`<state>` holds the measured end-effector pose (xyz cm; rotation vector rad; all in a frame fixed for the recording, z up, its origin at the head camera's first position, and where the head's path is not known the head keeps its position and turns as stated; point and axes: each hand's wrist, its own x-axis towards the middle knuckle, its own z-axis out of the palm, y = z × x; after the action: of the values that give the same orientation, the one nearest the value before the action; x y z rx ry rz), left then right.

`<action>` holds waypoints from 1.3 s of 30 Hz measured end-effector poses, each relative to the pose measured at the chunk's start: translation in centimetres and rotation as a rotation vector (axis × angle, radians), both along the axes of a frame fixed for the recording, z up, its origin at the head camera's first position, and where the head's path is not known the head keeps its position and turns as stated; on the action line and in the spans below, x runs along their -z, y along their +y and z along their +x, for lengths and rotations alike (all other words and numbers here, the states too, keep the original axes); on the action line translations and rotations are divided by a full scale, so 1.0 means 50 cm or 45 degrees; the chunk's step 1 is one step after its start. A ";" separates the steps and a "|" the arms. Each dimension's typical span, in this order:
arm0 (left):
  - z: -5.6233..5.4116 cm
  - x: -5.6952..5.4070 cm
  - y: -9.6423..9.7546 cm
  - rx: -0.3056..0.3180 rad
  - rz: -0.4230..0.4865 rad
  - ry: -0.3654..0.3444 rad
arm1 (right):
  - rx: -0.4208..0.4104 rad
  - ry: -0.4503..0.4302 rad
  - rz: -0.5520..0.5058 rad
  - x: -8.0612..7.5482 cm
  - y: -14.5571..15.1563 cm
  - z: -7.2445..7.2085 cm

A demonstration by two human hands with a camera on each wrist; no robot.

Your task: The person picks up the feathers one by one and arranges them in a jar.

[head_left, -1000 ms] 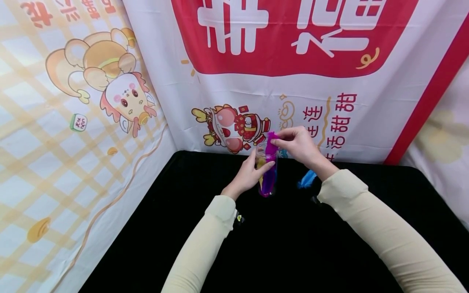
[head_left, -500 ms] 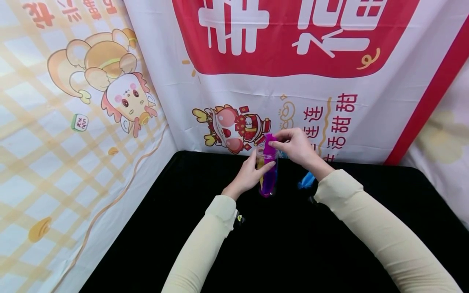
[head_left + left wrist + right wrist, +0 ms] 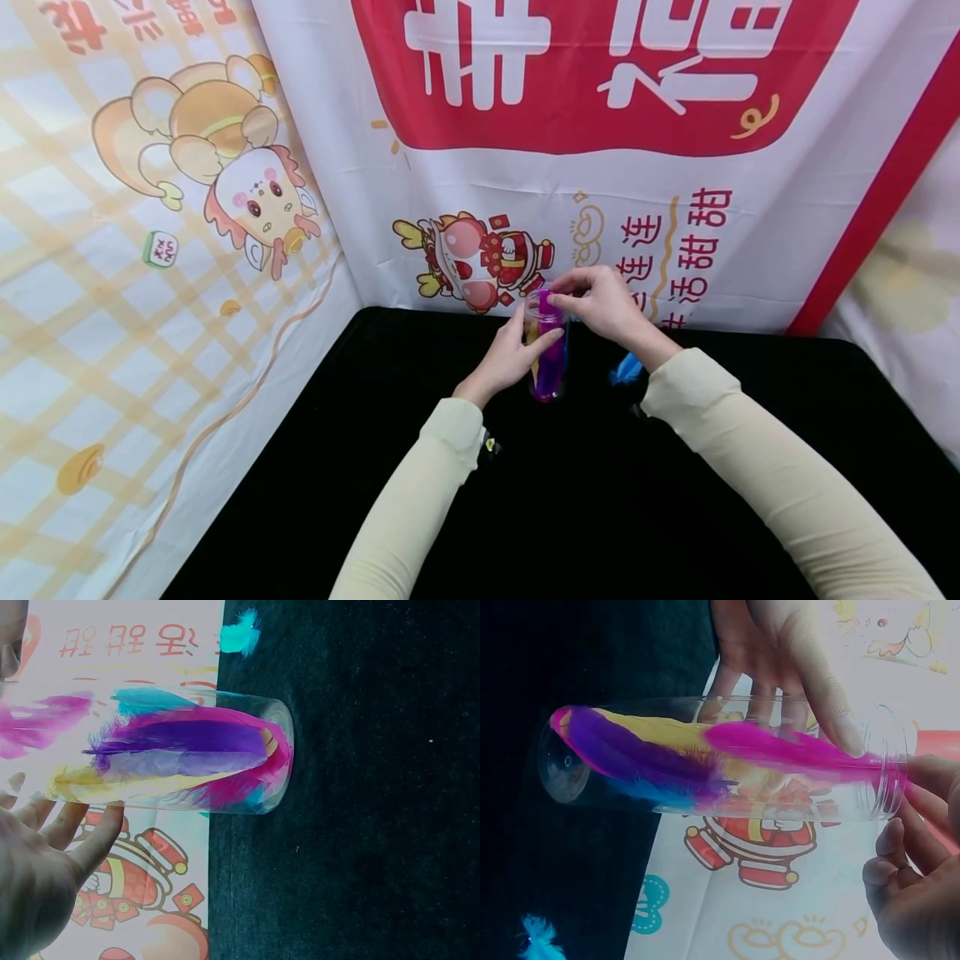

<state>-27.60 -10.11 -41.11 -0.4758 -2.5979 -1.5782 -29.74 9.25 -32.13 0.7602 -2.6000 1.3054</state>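
A clear jar (image 3: 570,776) with a threaded mouth stands upright on the black table, my left hand (image 3: 504,357) curled round its upper part. Inside it are a purple feather (image 3: 202,741), a yellow feather (image 3: 142,784), and blue and magenta ones. At the mouth, my right hand (image 3: 603,308) pinches the end of a magenta feather (image 3: 787,754) between thumb and fingertips. Most of that feather hangs inside the jar, above the others. In the right wrist view the left thumb lies along the jar wall near the rim.
A loose blue feather (image 3: 626,368) lies on the black table (image 3: 420,467), right of the jar and partly hidden by the right forearm. A printed cloth backdrop (image 3: 465,183) hangs close behind the jar; another printed cloth (image 3: 150,333) hangs at left.
The right hand has come down toward the jar's mouth, and the magenta feather has sunk deeper into the jar. The left hand and the jar have stayed in place.
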 end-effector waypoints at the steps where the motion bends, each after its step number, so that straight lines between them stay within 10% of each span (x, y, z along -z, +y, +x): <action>1: 0.000 0.000 0.000 -0.002 -0.002 0.005 | 0.002 0.002 0.005 0.000 -0.001 0.000; 39: -0.003 0.001 -0.003 0.023 0.030 -0.028 | 0.018 -0.116 -0.011 0.036 0.099 -0.007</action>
<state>-27.74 -10.25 -41.16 -0.4840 -2.5951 -1.6269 -30.08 14.21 -33.93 0.6957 -2.6624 1.3780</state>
